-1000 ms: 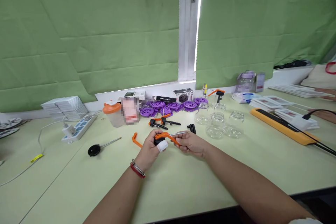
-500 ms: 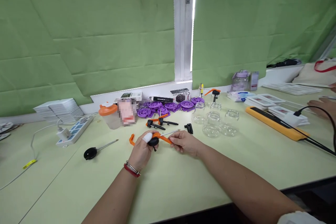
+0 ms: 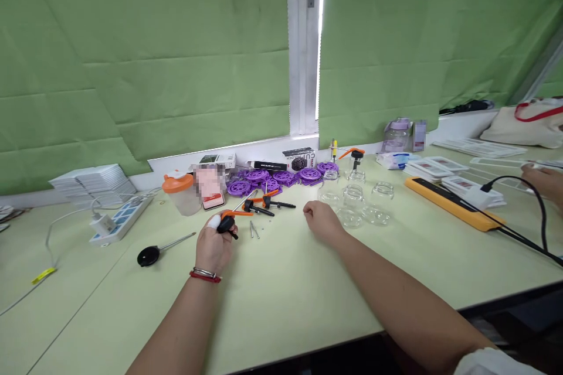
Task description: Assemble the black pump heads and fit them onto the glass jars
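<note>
Gripping a small black-and-orange pump part (image 3: 229, 220) above the surface (image 3: 281, 293), left hand (image 3: 213, 246) closed around it. Light, rigid plastic, probably; hold by black body. Right hand (image 3: 319, 220) loosely curled, apparently empty.

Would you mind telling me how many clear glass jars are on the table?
4 jars, clustered right of the right hand, one behind. More may be hidden.

We see the left hand (image 3: 214, 244) gripping an orange-and-black pump handle (image 3: 229, 220) above the green table (image 3: 281, 299); the right hand (image 3: 319, 221), loosely curled, rests near clear glass jars (image 3: 358, 206).
</note>
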`<state>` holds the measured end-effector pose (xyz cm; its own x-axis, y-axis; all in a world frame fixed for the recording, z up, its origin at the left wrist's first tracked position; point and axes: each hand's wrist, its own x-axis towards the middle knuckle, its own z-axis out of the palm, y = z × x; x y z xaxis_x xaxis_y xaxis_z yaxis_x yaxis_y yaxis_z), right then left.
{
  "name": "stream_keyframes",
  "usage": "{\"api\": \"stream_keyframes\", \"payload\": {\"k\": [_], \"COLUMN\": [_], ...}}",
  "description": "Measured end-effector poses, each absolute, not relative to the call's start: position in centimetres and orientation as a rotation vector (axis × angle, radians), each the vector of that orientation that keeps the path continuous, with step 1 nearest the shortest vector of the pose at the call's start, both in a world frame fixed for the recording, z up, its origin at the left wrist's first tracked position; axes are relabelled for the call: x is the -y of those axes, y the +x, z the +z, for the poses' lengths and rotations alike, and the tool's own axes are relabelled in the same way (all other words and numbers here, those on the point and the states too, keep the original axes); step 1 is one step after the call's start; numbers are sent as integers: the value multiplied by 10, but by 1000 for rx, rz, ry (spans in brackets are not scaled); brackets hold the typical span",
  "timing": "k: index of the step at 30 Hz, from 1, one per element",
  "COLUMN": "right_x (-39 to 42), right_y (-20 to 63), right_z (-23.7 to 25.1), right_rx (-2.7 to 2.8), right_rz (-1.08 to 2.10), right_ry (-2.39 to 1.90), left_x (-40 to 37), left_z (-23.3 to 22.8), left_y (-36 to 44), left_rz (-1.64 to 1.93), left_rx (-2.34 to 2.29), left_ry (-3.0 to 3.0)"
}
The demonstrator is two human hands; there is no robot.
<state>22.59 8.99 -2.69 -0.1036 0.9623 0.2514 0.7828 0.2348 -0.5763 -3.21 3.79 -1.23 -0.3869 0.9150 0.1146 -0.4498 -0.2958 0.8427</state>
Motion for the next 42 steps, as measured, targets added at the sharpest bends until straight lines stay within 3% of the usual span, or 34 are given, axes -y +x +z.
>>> {"api": "stream_keyframes", "payload": {"k": [6,13,24,42], "right_x": [-57,-64,-70,-63], "right_y": [157,108,104,109], "right_z": [-36,-25,-19,-18], "right_rx": [2361,2230,2179,2354], "right_rz": [423,582,622,510], "right_ry": [-1239,-1687,-1850,-1744], "left_x": [-40,-41,-45,-54], "left_z": [-13,-16,-23,-37], "left_y": [-34,-36,-37,-36], "left_rz": [1829,1843,1815,1740], "left_rx": [-964,-1012,-997,-1152], "left_ry": [751,744,786,695]}}
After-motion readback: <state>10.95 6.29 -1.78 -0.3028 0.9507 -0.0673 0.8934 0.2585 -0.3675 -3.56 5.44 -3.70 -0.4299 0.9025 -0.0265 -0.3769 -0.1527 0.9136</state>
